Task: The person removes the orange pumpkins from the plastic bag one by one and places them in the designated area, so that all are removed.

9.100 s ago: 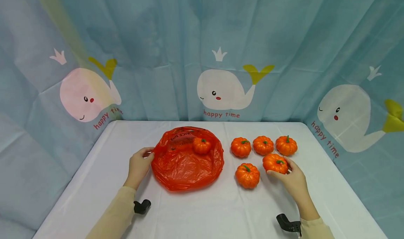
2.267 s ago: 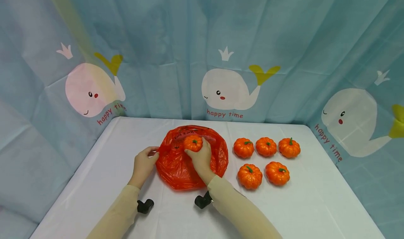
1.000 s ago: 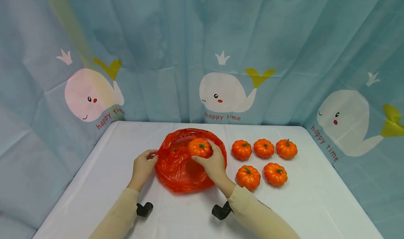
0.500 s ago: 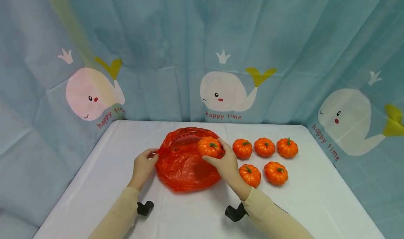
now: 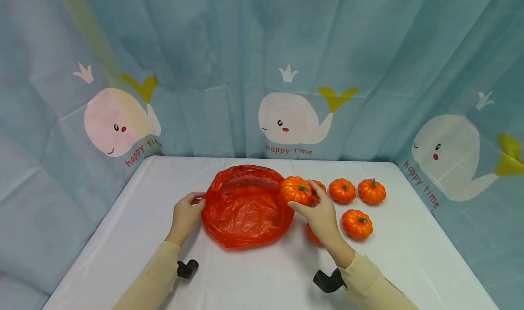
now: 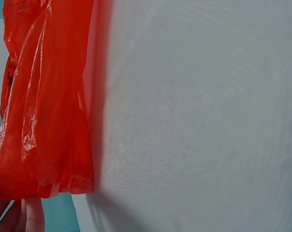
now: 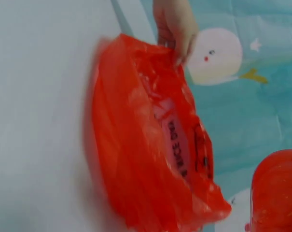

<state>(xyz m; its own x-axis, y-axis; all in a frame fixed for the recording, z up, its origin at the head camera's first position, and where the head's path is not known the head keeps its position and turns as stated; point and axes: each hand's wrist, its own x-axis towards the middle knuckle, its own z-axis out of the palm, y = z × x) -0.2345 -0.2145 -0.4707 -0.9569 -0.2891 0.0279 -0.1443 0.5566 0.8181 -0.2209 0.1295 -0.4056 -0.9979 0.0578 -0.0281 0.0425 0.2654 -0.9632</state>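
Note:
My left hand pinches the left rim of a red plastic bag, which stands with its mouth spread on the white table. In the left wrist view only the fingers show below the bag's edge. A small orange pumpkin with a green stem is held in my right hand, between thumb and fingers, in the air by the bag's right rim. That pumpkin shows partly at the right wrist view's edge. Behind my right hand, one pumpkin and another pumpkin are partly covered.
Right of my right hand lie a back-row pumpkin, a corner pumpkin and a nearer pumpkin, all on the white table. A blue whale-print curtain hangs around the table's back and sides.
My right hand has carried the pumpkin rightward from over the bag's mouth to beyond its right rim. No pumpkin shows in the bag now. My left hand stays on the rim.

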